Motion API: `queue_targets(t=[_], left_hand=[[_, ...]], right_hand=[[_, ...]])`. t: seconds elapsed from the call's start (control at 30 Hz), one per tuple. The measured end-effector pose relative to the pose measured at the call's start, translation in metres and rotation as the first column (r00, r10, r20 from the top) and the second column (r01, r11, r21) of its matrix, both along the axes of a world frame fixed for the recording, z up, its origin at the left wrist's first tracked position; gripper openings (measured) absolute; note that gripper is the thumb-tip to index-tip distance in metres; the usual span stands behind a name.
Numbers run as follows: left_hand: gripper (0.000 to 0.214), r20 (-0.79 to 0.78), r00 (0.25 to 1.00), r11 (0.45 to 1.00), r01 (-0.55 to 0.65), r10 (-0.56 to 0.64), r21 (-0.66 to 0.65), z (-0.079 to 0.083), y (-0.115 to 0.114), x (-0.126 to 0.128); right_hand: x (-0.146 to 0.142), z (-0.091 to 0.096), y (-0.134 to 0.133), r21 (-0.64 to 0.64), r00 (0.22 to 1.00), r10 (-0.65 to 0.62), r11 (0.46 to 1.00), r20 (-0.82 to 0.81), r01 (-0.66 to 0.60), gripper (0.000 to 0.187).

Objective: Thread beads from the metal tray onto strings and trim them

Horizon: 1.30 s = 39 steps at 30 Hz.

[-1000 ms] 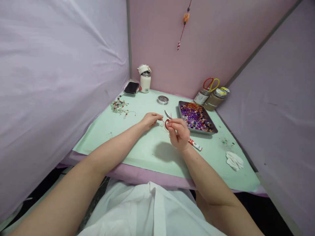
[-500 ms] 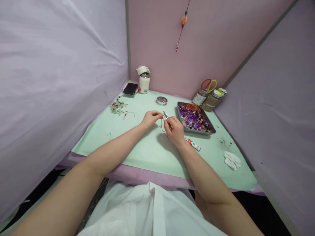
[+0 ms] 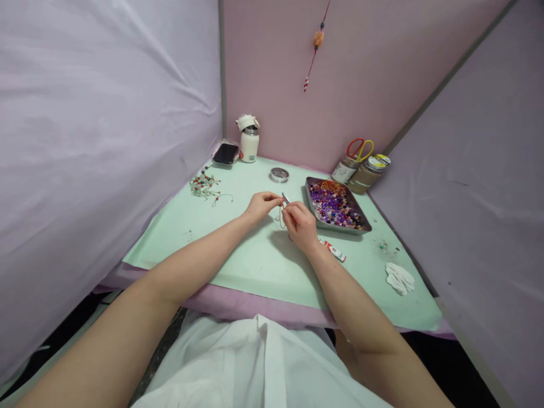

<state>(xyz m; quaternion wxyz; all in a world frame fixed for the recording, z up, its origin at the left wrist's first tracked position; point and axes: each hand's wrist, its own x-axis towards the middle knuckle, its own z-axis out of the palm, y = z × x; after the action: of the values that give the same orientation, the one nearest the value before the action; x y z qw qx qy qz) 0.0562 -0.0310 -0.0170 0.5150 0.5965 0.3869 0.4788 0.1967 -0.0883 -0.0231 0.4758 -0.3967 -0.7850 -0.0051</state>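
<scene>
My left hand (image 3: pixel 262 206) is closed in a pinch on a thin dark-red cord (image 3: pixel 280 218), which hangs in a loop between my hands above the table. My right hand (image 3: pixel 301 224) is wrapped around a pair of small scissors (image 3: pixel 285 198). Their metal blades stick out past my fingers, next to the left fingertips, and look closed together. The handles are mostly hidden inside my hand. Just right of that hand sits a metal tray (image 3: pixel 340 229) of purple, orange and dark beads (image 3: pixel 329 204), with orange cord at its back.
A red-and-white lighter (image 3: pixel 335 251) lies by my right wrist, and a crumpled white cloth (image 3: pixel 399 278) farther right. At the back are a round dish (image 3: pixel 279 174), a white bottle (image 3: pixel 249 146), a phone (image 3: pixel 225 153) and jars (image 3: pixel 369 173). Beaded cords (image 3: pixel 204 186) lie left.
The scissor blades, spread apart before, have come together beside the cord at my left fingertips. Both hands stay in almost the same place.
</scene>
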Motion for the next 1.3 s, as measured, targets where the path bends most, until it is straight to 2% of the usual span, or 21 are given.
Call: queue_targets(t=[0.23,0.43,0.57,0.67,0.8,0.93,1.13,1.2,1.3], left_hand=[[0.016,-0.025,1.0,1.0,-0.014,0.013,-0.012,0.003,-0.001,0.0],[0.018,-0.011,1.0,1.0,-0.002,0.002,-0.003,0.005,-0.003,0.0],[0.019,0.004,1.0,1.0,0.014,-0.014,0.0,0.005,-0.004,0.0],[0.02,0.008,0.999,0.999,0.041,-0.041,0.019,0.005,-0.004,0.0],[0.021,-0.016,0.996,0.993,0.089,-0.088,0.075,0.004,-0.004,0.001],[0.021,-0.023,0.992,0.986,0.129,-0.128,0.104,0.003,-0.002,0.0],[0.024,-0.016,0.97,0.967,0.243,-0.242,0.072,0.003,-0.001,-0.003],[0.024,-0.026,0.965,0.963,0.261,-0.26,0.059,0.002,-0.001,-0.002],[0.024,-0.026,0.96,0.959,0.279,-0.278,0.043,0.002,-0.001,-0.002]], right_hand=[[-0.001,-0.002,0.0,-0.032,1.0,-0.008,0.999,0.011,0.009,0.017],[0.0,-0.002,0.001,-0.117,0.998,-0.059,0.991,-0.009,0.057,0.023],[0.0,-0.003,0.003,-0.187,0.989,-0.119,0.977,-0.083,0.101,0.025],[0.002,-0.004,0.006,-0.274,0.969,-0.146,0.958,-0.199,0.088,0.026],[0.005,-0.005,0.011,-0.431,0.917,-0.159,0.902,-0.366,-0.015,0.027],[0.006,-0.006,0.014,-0.536,0.83,-0.15,0.82,-0.537,-0.199,0.029],[0.007,0.0,0.014,-0.538,0.632,-0.138,0.678,-0.763,-0.501,0.036],[0.008,0.001,0.013,-0.524,0.608,-0.127,0.661,-0.784,-0.537,0.039],[0.01,0.001,0.014,-0.505,0.6,-0.126,0.689,-0.79,-0.52,0.03]])
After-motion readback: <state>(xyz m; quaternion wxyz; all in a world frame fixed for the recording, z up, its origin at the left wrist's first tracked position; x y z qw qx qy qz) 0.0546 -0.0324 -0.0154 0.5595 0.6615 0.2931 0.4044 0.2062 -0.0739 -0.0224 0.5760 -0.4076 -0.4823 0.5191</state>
